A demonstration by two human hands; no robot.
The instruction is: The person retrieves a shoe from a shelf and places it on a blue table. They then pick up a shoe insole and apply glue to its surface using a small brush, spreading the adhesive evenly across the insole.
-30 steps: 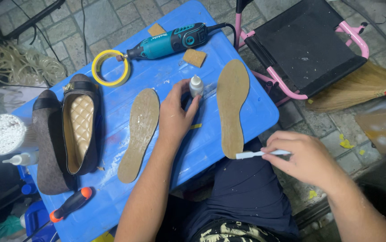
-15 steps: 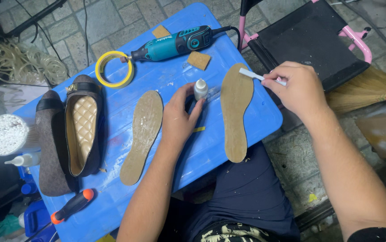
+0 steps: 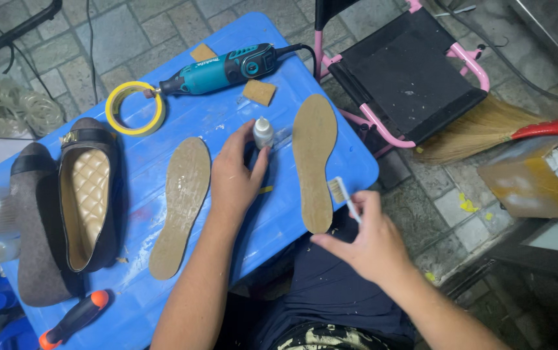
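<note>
My left hand (image 3: pixel 235 176) grips a small clear glue bottle (image 3: pixel 263 133) standing on the blue table (image 3: pixel 240 65), between two tan insoles. One insole (image 3: pixel 182 204) lies left of the hand, the other (image 3: pixel 314 159) to its right. My right hand (image 3: pixel 368 243) holds a white toothbrush (image 3: pixel 342 196) with its bristles up, just off the table's near right edge beside the right insole. A black flat shoe with a quilted gold lining (image 3: pixel 88 191) and a grey sole piece (image 3: pixel 33 227) lie at the table's left.
A teal rotary tool (image 3: pixel 220 70), a yellow tape ring (image 3: pixel 134 107) and two small tan blocks (image 3: pixel 258 92) lie at the far side. An orange-black handled tool (image 3: pixel 71 319) lies near left. A pink-framed black chair (image 3: pixel 412 81), a broom (image 3: pixel 486 126) and a cardboard box (image 3: pixel 532 185) stand right.
My right hand has swung with the toothbrush from above the right insole's far end back down to the table's near edge. The left hand stays on the bottle.
</note>
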